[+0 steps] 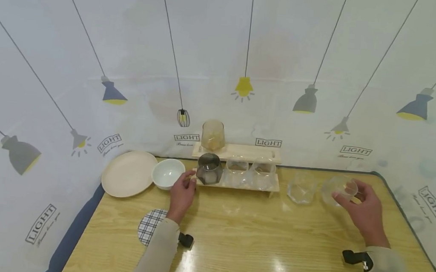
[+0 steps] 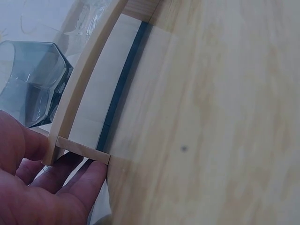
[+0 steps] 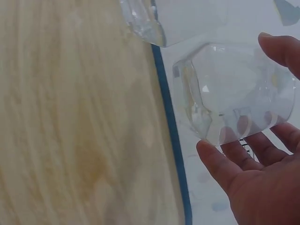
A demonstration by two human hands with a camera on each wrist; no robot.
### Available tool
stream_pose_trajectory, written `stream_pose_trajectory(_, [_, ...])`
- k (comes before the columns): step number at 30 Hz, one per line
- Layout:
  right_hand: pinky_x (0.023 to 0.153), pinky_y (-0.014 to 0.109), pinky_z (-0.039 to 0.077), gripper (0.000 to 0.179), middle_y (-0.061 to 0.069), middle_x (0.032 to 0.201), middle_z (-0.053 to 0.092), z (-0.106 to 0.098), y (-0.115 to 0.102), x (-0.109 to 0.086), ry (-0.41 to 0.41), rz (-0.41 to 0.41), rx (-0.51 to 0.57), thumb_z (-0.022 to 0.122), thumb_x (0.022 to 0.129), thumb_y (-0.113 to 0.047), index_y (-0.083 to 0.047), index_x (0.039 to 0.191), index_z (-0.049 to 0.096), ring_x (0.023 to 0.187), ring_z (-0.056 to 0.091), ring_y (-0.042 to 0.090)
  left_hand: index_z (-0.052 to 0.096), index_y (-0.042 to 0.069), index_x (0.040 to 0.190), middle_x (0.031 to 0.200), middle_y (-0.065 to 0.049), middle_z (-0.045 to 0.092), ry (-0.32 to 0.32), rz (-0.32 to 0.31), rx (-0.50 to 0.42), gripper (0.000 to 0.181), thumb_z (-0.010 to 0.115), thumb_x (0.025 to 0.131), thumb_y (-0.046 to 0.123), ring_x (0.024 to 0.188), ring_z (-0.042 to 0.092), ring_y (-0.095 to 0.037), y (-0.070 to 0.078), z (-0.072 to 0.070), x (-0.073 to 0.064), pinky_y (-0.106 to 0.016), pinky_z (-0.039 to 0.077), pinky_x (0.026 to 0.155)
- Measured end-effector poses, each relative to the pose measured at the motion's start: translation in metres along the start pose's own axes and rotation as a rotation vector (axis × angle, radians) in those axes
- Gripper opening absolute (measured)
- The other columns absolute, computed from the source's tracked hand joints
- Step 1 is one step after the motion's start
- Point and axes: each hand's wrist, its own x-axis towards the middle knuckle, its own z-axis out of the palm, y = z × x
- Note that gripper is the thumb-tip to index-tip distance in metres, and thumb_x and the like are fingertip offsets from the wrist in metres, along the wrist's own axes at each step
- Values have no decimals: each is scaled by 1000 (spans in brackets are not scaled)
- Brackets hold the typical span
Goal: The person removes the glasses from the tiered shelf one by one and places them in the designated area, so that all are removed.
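A two-tier wooden rack [image 1: 237,185] stands near the back edge. My left hand [image 1: 183,192] holds its left end; in the left wrist view the thumb and fingers [image 2: 89,185] pinch the end of the lower shelf. A smoky grey glass [image 1: 209,169] and two clear glasses sit on that lower tier, and an amber glass [image 1: 213,135] is on the upper tier. Toward the right, my right hand [image 1: 366,209] grips a clear faceted glass [image 3: 234,89], thumb on one side and fingers on the other. Another clear glass [image 1: 301,188] is just left of it.
A beige plate [image 1: 126,173] and a white bowl [image 1: 168,173] lie left of the rack. On the wooden table [image 1: 248,241], a checked round coaster [image 1: 151,227] is partly hidden by my left sleeve. A wall sheet printed with lamps rises behind the table's dark edge.
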Motion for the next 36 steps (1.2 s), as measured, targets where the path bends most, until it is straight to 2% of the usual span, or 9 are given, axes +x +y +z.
stream_pose_trajectory(3, [79, 2, 48, 82, 0, 133, 56, 6, 5, -1, -1, 23, -28, 84, 91, -40, -4, 153, 45, 107, 50, -12, 67, 18, 138, 111, -13, 79, -6, -5, -4, 32, 60, 107, 20, 91, 73, -21, 0, 0, 0, -31, 55, 74])
stream_pose_trajectory(5, [77, 4, 48, 84, 4, 136, 54, 9, 7, -2, 0, 43, -40, 84, 91, -42, -4, 154, 44, 108, 49, -6, 66, 19, 139, 111, -13, 79, -10, -10, -6, 32, 59, 108, 20, 91, 73, -21, 0, 0, 0, -31, 55, 74])
stream_pose_trajectory(10, [72, 9, 48, 91, 11, 143, 49, 16, 8, -4, -15, 100, -59, 83, 89, -50, -4, 155, 40, 122, 50, 22, 66, 20, 139, 110, -12, 79, -13, -22, -15, 32, 59, 108, 20, 91, 73, -22, 0, -1, 1, -32, 55, 74])
stream_pose_trajectory(13, [71, 10, 47, 95, 15, 147, 48, 19, 8, -4, -21, 116, -76, 83, 89, -52, -4, 156, 38, 127, 49, 31, 66, 19, 139, 112, -13, 79, -13, -13, -13, 32, 59, 108, 20, 93, 73, -22, -1, -1, 1, -31, 56, 74])
stream_pose_trajectory(21, [82, 30, 41, 97, 18, 150, 46, 24, 8, -4, -9, 137, -103, 81, 88, -58, -3, 153, 34, 133, 46, 39, 67, 18, 138, 115, -14, 78, -5, 3, -18, 31, 60, 108, 19, 94, 74, -23, -1, 1, 1, -32, 57, 75])
stream_pose_trajectory(25, [84, 34, 40, 96, 18, 150, 46, 23, 8, -3, -5, 143, -103, 81, 87, -59, -4, 150, 33, 135, 45, 42, 67, 18, 138, 113, -14, 79, -3, 0, -15, 31, 60, 108, 19, 94, 73, -22, -2, 2, 1, -31, 56, 75])
stream_pose_trajectory(29, [83, 31, 40, 99, 21, 151, 45, 21, 7, -3, -17, 140, -110, 81, 88, -60, -3, 152, 32, 135, 45, 43, 67, 18, 138, 112, -14, 79, 5, -3, -21, 31, 61, 107, 18, 93, 73, -22, -1, 3, 1, -31, 55, 74])
stream_pose_trajectory(33, [80, 19, 42, 104, 23, 153, 45, 19, 4, -1, -10, 124, -117, 81, 88, -57, -2, 158, 28, 135, 48, 42, 67, 17, 137, 111, -14, 79, 7, -4, -18, 31, 60, 107, 17, 92, 73, -21, -2, 3, 1, -30, 55, 73])
stream_pose_trajectory(36, [89, 19, 49, 102, 20, 153, 47, 16, -3, 3, 13, 92, -117, 81, 90, -54, -3, 160, 28, 134, 50, 35, 67, 18, 138, 110, -13, 79, 9, -11, -17, 31, 60, 108, 18, 92, 72, -21, -2, 3, 2, -30, 54, 73])
